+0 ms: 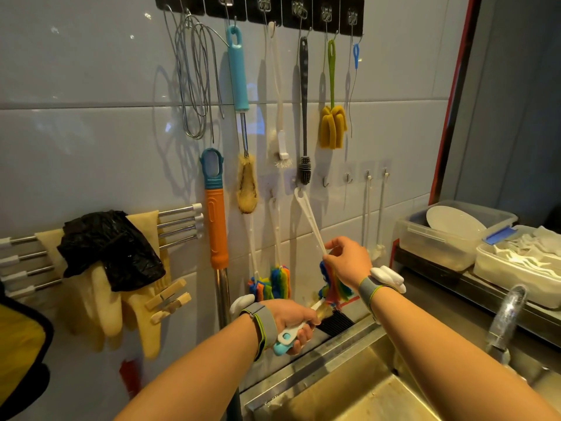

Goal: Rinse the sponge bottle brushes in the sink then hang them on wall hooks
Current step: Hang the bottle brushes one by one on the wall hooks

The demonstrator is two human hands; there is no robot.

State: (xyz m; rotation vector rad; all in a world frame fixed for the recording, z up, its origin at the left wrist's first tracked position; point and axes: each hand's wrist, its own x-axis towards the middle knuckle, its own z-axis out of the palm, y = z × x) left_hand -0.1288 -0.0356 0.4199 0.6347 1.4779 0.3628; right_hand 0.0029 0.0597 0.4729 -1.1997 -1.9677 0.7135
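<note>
My right hand (347, 260) pinches the white handle of a rainbow sponge bottle brush (310, 220), whose top loop sits at a small wall hook (299, 187) while its sponge head hangs by my wrist. My left hand (296, 322) is closed on other brush handles (287, 338), one white and one light blue, their heads pointing toward the wall. Two rainbow sponge brushes (277, 235) hang from low hooks to the left, sponge heads down. The steel sink (349, 387) lies below my arms.
Upper hooks carry wire loops, a blue-handled brush (238, 68), a dark brush and a yellow sponge brush (332, 126). Free small hooks (325, 181) sit to the right. Gloves and a black bag hang on a rack (179, 221) at left. Plastic tubs (449, 238) and a faucet (507, 317) stand at right.
</note>
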